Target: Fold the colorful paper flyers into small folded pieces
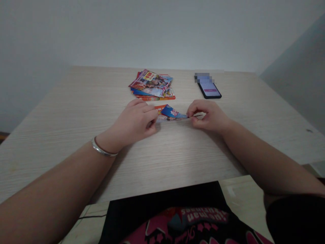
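Between my hands is a glossy printed leaflet [171, 112] with blue, orange and white patches, partly folded over and narrowing to a point on the right. My left hand [139, 118], a silver bangle on its wrist, has its fingers curled over the leaflet's left end. At the narrow right end, my right hand [207, 114] pinches the paper between thumb and forefinger. A thin dark tip sticks out past that pinch. What lies under my left fingers is hidden.
Behind my left hand lies a fanned pile of colourful printed leaflets [152, 84]. A black phone [208, 86] with its screen lit rests at the back right. The pale wooden table [76, 101] meets a white wall at its far edge.
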A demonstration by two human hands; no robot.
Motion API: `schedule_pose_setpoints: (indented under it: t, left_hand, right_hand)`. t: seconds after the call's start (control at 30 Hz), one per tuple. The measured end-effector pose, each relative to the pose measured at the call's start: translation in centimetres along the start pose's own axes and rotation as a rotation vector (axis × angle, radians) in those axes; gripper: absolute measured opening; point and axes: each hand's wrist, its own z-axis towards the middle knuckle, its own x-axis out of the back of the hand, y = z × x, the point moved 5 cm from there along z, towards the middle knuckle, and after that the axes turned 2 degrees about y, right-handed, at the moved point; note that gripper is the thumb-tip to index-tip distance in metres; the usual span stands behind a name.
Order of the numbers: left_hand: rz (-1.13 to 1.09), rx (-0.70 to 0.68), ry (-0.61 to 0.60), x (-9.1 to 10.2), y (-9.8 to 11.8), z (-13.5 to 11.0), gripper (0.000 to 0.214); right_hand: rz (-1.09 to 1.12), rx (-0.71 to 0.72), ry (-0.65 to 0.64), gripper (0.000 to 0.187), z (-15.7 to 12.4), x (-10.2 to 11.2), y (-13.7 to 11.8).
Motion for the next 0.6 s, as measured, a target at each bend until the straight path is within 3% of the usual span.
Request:
schedule_pose_setpoints:
  t: [0.27,0.43,0.5,0.6]
  left_hand:
    - [-0.001,0.053,-0.134,-0.9,-1.3,-0.5,0.012]
    - [-0.074,0.181,-0.012,0.0,-2.2,-0.8,0.024]
    - [-0.111,0.161,0.015,-0.3,-2.2,-1.1,0.032]
    - [-0.155,0.069,-0.051,-1.6,-2.1,-1.4,0.043]
  right_hand:
    - [0.047,-0.109,-0.015,0.005,-0.8,0.4,2.2]
    - [-0.022,0.034,-0.121,0.001,-0.7,-0.2,2.5]
    - [-0.039,0.072,-0.192,0.006,-0.5,-0.6,2.5]
    - [-0.064,0.092,-0.223,0.012,-0.3,-0.8,2.6]
